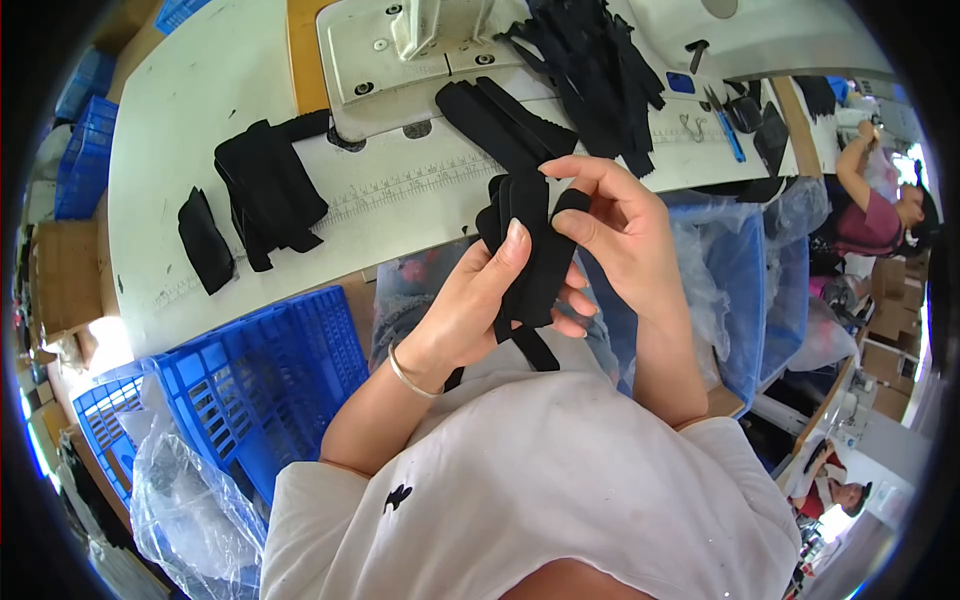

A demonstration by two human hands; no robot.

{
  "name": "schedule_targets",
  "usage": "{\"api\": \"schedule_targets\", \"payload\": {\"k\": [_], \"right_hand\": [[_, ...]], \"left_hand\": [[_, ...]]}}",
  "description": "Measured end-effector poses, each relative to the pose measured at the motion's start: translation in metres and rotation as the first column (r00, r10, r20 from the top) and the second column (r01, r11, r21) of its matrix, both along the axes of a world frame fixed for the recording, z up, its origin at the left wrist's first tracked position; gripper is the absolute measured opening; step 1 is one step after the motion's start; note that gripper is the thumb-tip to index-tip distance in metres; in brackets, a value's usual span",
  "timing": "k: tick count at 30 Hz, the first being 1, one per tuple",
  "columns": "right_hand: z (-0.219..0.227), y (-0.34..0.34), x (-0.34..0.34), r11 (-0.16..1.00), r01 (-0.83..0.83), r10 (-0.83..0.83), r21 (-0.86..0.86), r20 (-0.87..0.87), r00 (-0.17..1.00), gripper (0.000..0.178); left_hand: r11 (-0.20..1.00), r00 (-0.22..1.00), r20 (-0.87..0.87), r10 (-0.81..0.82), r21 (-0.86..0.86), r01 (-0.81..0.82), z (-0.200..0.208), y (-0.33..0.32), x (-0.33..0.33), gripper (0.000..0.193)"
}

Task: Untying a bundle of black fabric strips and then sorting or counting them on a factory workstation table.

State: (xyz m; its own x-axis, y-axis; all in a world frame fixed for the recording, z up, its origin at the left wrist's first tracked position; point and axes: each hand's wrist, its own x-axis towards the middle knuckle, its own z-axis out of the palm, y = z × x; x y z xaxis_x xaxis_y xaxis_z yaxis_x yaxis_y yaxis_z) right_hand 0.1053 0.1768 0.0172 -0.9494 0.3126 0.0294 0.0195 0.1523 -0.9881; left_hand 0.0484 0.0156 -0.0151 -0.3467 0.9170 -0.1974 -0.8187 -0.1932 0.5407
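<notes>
Just off the front edge of the white sewing table, my left hand (480, 290) is closed round a stack of black fabric strips (525, 245), its thumb pressed on top. My right hand (620, 230) pinches a strip's end between thumb and fingers at the stack's right side. A narrow strip tail hangs below the left hand. Beyond my hands, more black strips (500, 125) lie against the metal sewing machine bed (400, 80). A folded pile of black fabric (268, 185) rests on the table's left part, beside a small black piece (205, 240).
A loose heap of black strips (595, 75) lies at the back. Blue snips (727, 128) are at the right. A blue crate (250, 380) stands below left, blue bins (735, 300) with clear plastic at right. Other people (880, 215) are at the far right.
</notes>
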Motion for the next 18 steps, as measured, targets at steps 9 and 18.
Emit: {"api": "schedule_targets", "payload": {"k": [9, 18], "right_hand": [[0.003, 0.004, -0.01, 0.902, -0.118, 0.177, 0.415, -0.106, 0.978, 0.038], [0.008, -0.021, -0.016, 0.947, -0.277, 0.268, 0.16, 0.074, 0.96, 0.055]], "left_hand": [[0.993, 0.991, -0.134, -0.024, 0.115, 0.04, -0.009, -0.001, 0.001, 0.045], [0.91, 0.785, -0.614, 0.079, -0.278, -0.309, -0.009, 0.001, 0.008, 0.07]]}}
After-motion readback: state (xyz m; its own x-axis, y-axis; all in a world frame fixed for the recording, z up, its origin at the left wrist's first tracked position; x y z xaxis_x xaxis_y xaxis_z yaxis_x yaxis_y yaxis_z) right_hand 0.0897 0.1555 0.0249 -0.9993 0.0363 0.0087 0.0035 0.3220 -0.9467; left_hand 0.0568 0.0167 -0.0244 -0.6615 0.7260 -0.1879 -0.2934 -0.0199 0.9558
